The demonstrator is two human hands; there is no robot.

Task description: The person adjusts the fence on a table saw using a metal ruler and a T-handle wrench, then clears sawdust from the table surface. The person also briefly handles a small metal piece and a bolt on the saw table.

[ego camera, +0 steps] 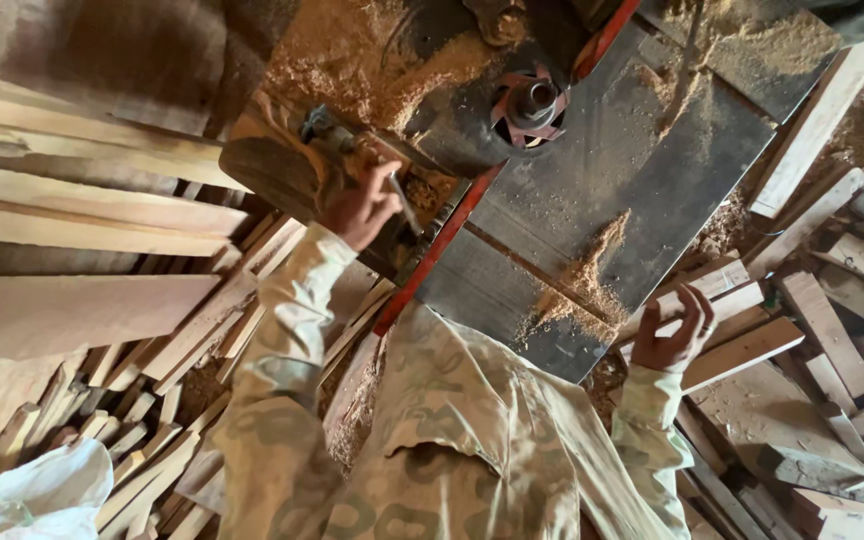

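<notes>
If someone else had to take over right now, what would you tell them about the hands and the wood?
Left hand: grip shut on a thin metal rod at the machine's side.
Right hand: open, fingers curled, at the corner of the dark machine table.
Table: sawdust only, no plank on it.
Wood: long planks stacked left, offcuts heaped right.

landmark: a dark metal saw table (642,170), dusted with sawdust, upper middle
left of it: long pale planks (72,215) stacked lengthwise
below-left of it: a heap of short wood offcuts (167,400), a white sack (42,495) at the corner
right of it: scattered boards (832,330) on a sawdust-strewn floor (857,130)
light: warm, dim
</notes>
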